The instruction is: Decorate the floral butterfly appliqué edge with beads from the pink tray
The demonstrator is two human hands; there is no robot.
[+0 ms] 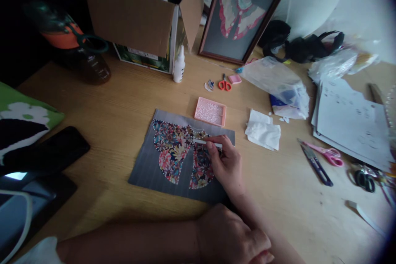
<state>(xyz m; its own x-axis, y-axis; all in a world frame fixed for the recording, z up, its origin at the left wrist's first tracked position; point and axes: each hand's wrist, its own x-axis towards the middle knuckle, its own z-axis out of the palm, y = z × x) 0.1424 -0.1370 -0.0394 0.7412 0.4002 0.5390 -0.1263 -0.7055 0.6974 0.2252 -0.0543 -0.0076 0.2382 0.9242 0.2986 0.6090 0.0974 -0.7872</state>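
Note:
My right hand (227, 163) pinches a slim white stick-like pen (201, 142), its tip at the neckline of a flower-patterned fabric garment shape (171, 144). Small white beads or dots line the edges of this shape, which lies on a dark grey sheet (144, 169). Just beyond the sheet is a pink tray (210, 111) with many tiny white beads inside. My left hand (232, 235) is curled closed beside my right forearm, near the bottom of the view. Whatever its fingers hold, if anything, is hidden.
Behind stand a white squeeze bottle (179, 66), an open cardboard box (133, 12) and a framed garment picture (241, 16). Orange scissors (224, 83) and folded tissue (263, 129) lie nearby. To the right are pink scissors (331, 155), snips (317, 165) and papers (352, 119); left, a dark bottle (89, 66).

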